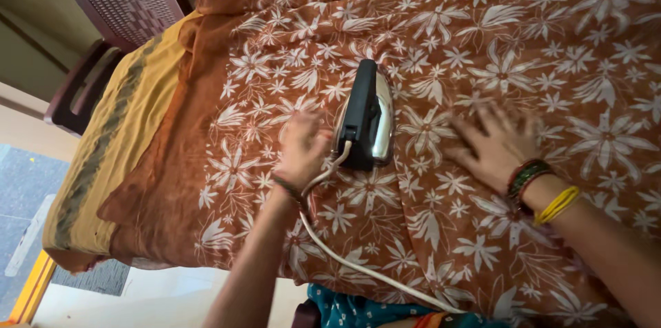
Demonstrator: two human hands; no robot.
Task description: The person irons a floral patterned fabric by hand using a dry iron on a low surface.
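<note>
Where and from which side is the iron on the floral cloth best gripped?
Probably by the black handle along the top of the iron, from above. It sits flat on the floral cloth, and the white cord leaves the near end, beside the left hand.

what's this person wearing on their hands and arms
Both forearms are bare, with no sleeves in view. The left hand has a thin dark band at the wrist. The right hand has red and green bangles and thin yellow bangles behind them.
</note>
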